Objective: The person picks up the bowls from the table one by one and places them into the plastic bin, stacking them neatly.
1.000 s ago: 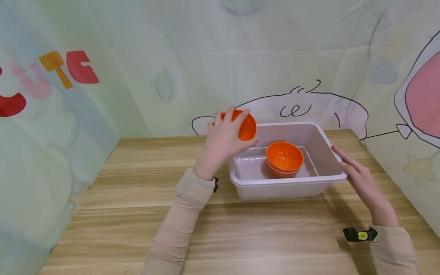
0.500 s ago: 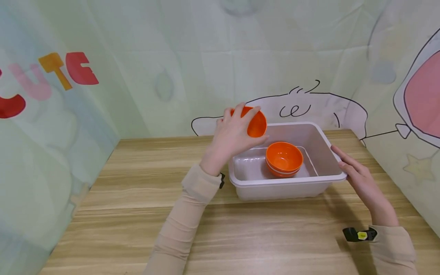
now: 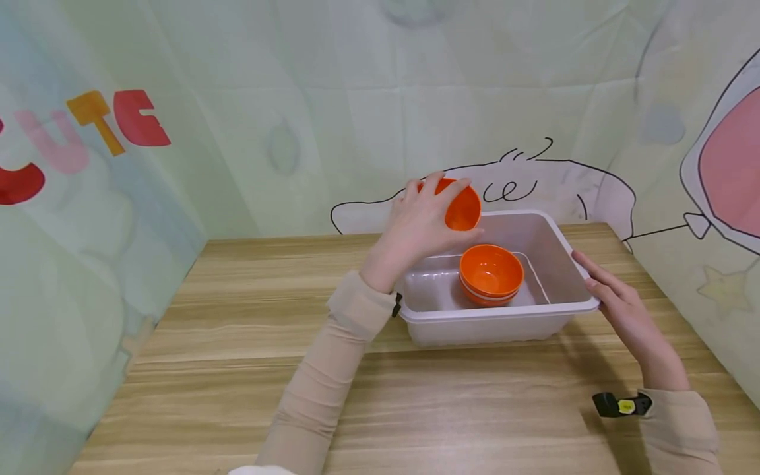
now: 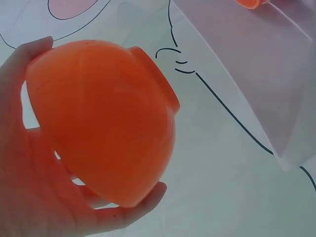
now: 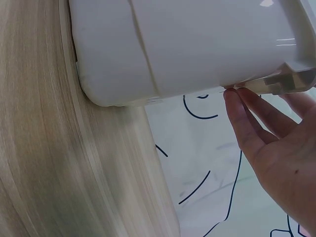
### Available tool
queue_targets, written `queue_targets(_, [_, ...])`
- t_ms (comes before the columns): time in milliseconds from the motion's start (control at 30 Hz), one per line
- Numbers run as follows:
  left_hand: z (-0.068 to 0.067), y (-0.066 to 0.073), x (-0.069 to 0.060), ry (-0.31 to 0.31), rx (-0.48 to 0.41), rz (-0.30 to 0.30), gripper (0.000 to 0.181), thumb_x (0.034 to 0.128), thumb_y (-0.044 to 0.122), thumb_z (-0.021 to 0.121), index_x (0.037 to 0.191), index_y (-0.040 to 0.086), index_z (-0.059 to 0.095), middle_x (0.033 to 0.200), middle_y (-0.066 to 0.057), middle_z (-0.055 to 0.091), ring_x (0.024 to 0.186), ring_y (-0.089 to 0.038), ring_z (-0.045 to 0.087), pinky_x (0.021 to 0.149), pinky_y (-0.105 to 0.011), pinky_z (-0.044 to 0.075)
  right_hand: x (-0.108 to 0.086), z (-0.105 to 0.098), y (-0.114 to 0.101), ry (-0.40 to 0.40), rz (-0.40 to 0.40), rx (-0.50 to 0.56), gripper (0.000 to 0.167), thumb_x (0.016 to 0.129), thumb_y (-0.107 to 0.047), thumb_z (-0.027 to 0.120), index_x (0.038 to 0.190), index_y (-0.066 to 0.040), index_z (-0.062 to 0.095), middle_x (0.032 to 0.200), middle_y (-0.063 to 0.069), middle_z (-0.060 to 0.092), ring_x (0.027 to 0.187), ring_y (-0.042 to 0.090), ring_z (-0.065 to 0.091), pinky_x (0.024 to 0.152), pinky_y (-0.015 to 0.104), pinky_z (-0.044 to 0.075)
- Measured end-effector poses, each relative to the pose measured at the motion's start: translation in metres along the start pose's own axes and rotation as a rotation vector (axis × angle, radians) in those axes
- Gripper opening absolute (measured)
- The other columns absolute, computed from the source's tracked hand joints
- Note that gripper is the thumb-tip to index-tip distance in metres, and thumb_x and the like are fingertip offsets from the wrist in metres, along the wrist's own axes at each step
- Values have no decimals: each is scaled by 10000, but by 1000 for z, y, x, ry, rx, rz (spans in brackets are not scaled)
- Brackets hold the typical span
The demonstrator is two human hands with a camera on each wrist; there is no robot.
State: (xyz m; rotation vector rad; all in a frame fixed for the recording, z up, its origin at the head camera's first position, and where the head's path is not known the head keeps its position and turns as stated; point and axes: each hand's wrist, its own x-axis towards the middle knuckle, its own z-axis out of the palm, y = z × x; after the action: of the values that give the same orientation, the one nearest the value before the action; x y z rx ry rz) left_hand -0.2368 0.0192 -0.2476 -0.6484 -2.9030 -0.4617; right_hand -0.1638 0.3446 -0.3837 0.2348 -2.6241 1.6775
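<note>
An orange bowl (image 3: 464, 210) is tilted on its side in my left hand (image 3: 420, 221). The fingers and thumb spread around its rim, and the left wrist view shows the bowl's (image 4: 103, 118) rounded outside and foot. The hand is above the left back part of a pale grey plastic tub (image 3: 493, 323). Inside the tub stands a stack of orange bowls (image 3: 491, 277), upright, right of the middle. My right hand (image 3: 623, 310) rests against the tub's right rim. In the right wrist view its fairly straight fingers touch the tub (image 5: 187, 44) from outside.
The tub stands on a wood-grain table (image 3: 255, 336), towards its back right. Close behind the table hangs a printed cloth (image 3: 332, 119) with cartoon drawings, and it continues along both sides.
My left hand has moved right and slightly up with the tilted bowl, coming over the tub's back left. The right hand, the tub and the stacked bowls have stayed in place.
</note>
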Motion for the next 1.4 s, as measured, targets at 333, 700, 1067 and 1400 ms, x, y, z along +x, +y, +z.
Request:
queue_targets(333, [3,11,16,-53,-1,66,731,804,668,558,1456,428,331,1510,56,316,1305,-249,336,983,-447,395,1,-1,-1,-7,0,5,498,1046,-338,353,1528,-253,258,1577,-151,246,1235,-176,342,870,-6,364])
queue_targets(700, [15,19,33,-175,22,149,764,793,695,575,1461,420,327,1526,16,309,1281,-253,346,960,-440,411,2,-1,-3,-8,-11,-2,497,1046,-339,353,1527,-251,261,1573,-154,252,1227,-189,344,877,-6,364])
queue_targets(1067, [34,27,48,-279,38,259,818,755,758,555,1467,436,312,1527,27,301,1264,-216,359,949,-374,429,-1,-1,-3,-4,-5,19,497,1046,-317,363,1526,-240,263,1574,-164,245,1220,-204,346,871,-10,361])
queue_targets(1400, [49,28,56,-316,9,326,770,797,683,581,1468,393,339,1521,4,320,1286,-267,368,983,-362,449,0,-1,-1,-14,45,-20,507,1040,-377,352,1528,-287,243,1589,-153,213,1291,-129,312,865,-11,363])
